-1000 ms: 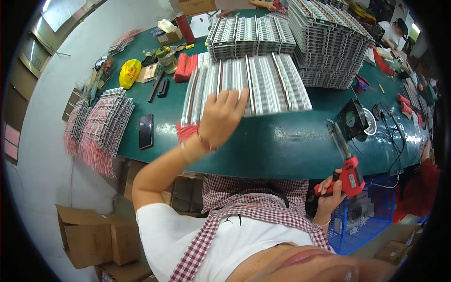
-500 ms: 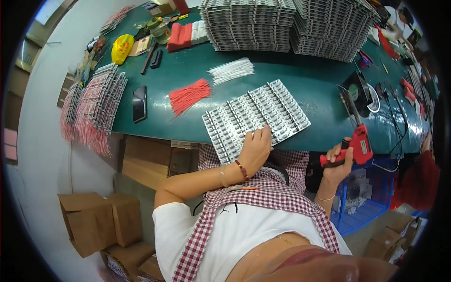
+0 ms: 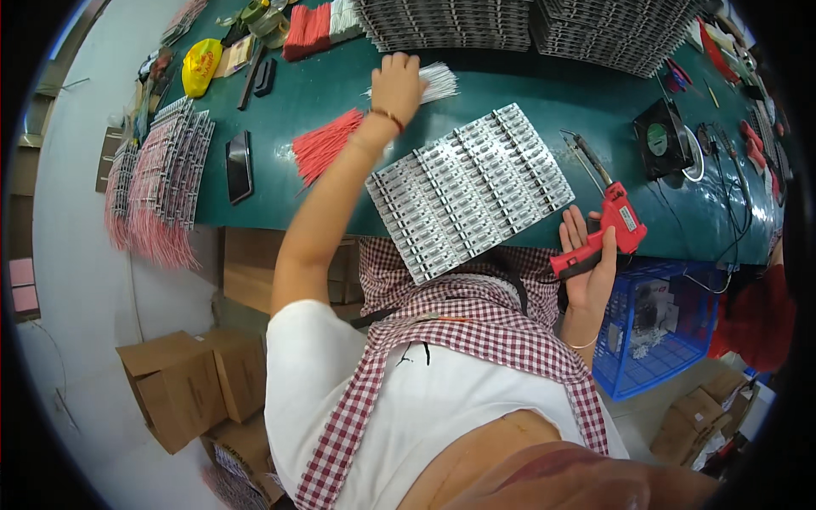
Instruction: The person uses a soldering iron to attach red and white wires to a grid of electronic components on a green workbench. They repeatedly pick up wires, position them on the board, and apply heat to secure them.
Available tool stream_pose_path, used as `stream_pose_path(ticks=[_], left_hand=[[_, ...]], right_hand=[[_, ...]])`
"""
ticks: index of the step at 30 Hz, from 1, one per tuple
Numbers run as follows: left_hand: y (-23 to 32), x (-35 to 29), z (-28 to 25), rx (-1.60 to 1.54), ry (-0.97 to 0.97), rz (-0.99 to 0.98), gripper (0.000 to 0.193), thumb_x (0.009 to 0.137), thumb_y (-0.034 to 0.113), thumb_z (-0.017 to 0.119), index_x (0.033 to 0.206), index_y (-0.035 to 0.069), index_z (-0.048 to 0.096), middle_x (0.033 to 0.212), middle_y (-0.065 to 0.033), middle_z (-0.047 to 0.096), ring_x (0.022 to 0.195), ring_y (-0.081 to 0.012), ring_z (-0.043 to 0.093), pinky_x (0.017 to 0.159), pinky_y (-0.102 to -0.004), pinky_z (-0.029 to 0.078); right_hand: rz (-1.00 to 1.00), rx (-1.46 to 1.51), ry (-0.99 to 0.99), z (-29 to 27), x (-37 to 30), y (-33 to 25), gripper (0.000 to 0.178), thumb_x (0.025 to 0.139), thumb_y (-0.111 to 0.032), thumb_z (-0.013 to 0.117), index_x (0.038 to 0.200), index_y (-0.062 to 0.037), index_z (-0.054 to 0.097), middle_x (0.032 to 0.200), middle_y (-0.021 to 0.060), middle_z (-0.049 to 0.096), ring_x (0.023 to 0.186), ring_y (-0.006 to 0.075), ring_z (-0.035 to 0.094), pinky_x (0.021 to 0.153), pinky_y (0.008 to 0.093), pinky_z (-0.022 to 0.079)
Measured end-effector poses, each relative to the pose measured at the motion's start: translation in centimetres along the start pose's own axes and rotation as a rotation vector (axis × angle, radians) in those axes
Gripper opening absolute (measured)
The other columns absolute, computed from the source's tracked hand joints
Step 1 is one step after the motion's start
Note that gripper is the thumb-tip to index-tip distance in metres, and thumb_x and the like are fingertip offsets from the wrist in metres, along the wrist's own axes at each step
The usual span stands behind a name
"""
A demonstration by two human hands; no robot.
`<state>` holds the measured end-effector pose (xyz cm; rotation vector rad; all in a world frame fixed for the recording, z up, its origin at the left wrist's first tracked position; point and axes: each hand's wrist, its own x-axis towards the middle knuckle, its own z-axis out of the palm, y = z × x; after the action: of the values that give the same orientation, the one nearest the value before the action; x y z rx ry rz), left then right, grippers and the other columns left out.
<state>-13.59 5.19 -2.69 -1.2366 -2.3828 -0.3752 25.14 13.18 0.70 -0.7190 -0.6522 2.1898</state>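
Observation:
My left hand (image 3: 398, 89) is stretched out over the bundle of white wires (image 3: 440, 81), covering part of it. Its fingers bend down away from view, so whether they pinch a wire is hidden. Beside my left forearm lies a bundle of red wires (image 3: 327, 143). My right hand (image 3: 592, 270) holds a red soldering gun (image 3: 625, 219), the handle between thumb and palm, fingers fairly straight, the metal tip pointing up and left. Between my arms a panel of small circuit boards (image 3: 476, 191) lies at the near table edge, with neither hand on it.
Tall stacks of panels (image 3: 442, 24) stand at the back of the green table (image 3: 280, 110). Panels with red wires (image 3: 170, 178) and a phone (image 3: 240, 167) are at left. At right are a small black fan (image 3: 663, 140) and cables; a blue crate (image 3: 654, 331) sits below.
My left hand has left the panel and reached forward to the white wires. The soldering gun in my right hand has come left, nearer the panel, and the right fingers have straightened.

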Motion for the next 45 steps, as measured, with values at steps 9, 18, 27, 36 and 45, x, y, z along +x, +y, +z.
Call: stream_pose_path(ticks=[9, 18, 27, 36, 45], left_hand=[[-1.0, 3.6, 4.3, -0.266, -0.138, -0.071, 0.015, 0.075, 0.018, 0.062, 0.078, 0.008, 0.072, 0.08, -0.0154, 0.065, 0.082, -0.0329, 0.062, 0.076, -0.042, 0.05], [0.0, 3.3, -0.8, -0.578, 0.197, -0.139, 0.016, 0.086, 0.013, 0.054, 0.082, 0.004, 0.067, 0.083, -0.0121, 0.066, 0.073, -0.0246, 0.064, 0.066, -0.0332, 0.051], [0.9, -8.2, -6.1, -1.407, 0.486, -0.552, 0.023, 0.099, 0.016, 0.042, 0.108, -0.002, 0.053, 0.081, -0.005, 0.059, 0.071, -0.0127, 0.057, 0.064, -0.0241, 0.045], [-1.8, -17.3, -16.8, -1.064, -0.884, -0.631, 0.019, 0.097, 0.009, 0.041, 0.097, -0.002, 0.056, 0.083, -0.0082, 0.065, 0.074, -0.0118, 0.062, 0.066, -0.0236, 0.05], [5.1, -23.5, -12.7, -1.763, -0.82, -0.898, 0.02, 0.098, 0.015, 0.044, 0.092, -0.001, 0.055, 0.096, -0.0077, 0.06, 0.097, -0.0157, 0.059, 0.089, -0.0316, 0.048]], right_hand=[[0.03, 0.059, 0.042, 1.2, -0.4, 0.3, 0.039, 0.096, -0.031, 0.048, 0.119, 0.0009, 0.042, 0.132, 0.0351, 0.037, 0.128, 0.0386, 0.038, 0.107, 0.0425, 0.034], [0.033, -0.036, 0.063, 1.7, 0.0, -0.3, 0.039, 0.096, -0.03, 0.049, 0.119, 0.0011, 0.042, 0.135, 0.0382, 0.03, 0.13, 0.0416, 0.034, 0.109, 0.0434, 0.033], [0.071, 0.004, 0.11, 2.2, 0.3, -0.2, 0.038, 0.096, -0.028, 0.047, 0.12, 0.0011, 0.042, 0.134, 0.0373, 0.033, 0.129, 0.0407, 0.036, 0.108, 0.0447, 0.033], [0.04, 0.006, 0.16, 2.9, -0.1, -0.4, 0.04, 0.095, -0.027, 0.051, 0.121, 0.0023, 0.041, 0.135, 0.0404, 0.027, 0.131, 0.0434, 0.032, 0.109, 0.0457, 0.032], [0.005, -0.024, 0.105, 2.3, 0.8, -0.2, 0.039, 0.094, -0.022, 0.051, 0.119, 0.0067, 0.041, 0.134, 0.0427, 0.026, 0.13, 0.0464, 0.03, 0.11, 0.0481, 0.03]])
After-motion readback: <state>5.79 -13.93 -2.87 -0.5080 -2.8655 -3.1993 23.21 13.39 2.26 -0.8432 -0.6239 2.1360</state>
